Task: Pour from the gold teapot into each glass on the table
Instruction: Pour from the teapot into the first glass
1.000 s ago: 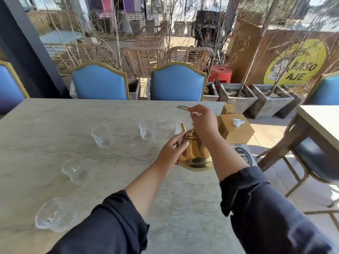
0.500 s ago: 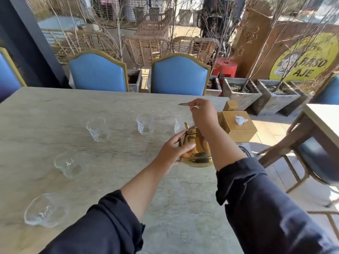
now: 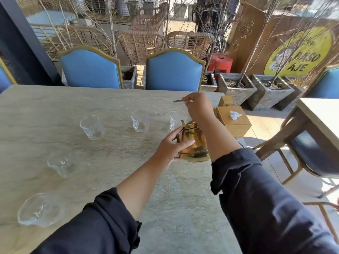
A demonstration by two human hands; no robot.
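The gold teapot [image 3: 194, 143] is near the right edge of the pale stone table [image 3: 55, 105]. My right hand [image 3: 199, 107] is above it, closed on its thin metal handle. My left hand [image 3: 170, 145] cups the pot's left side, thumb across the front. The spout points at a clear glass [image 3: 175, 119] just behind it, partly hidden by the pot. Several more clear glasses stand to the left: one far centre [image 3: 140, 121], one far left [image 3: 91, 127], one mid left [image 3: 62, 165], one near left [image 3: 41, 208]. I cannot tell whether liquid is flowing.
A wooden tissue box [image 3: 233, 121] and a small wooden box [image 3: 224, 101] sit right of the teapot at the table's corner. Two blue chairs [image 3: 89, 70] [image 3: 174, 70] stand behind the far edge. Another table [image 3: 321, 114] and chair are to the right.
The view has drifted slightly. Both hands and the teapot keep almost the same place beside the rightmost glass.
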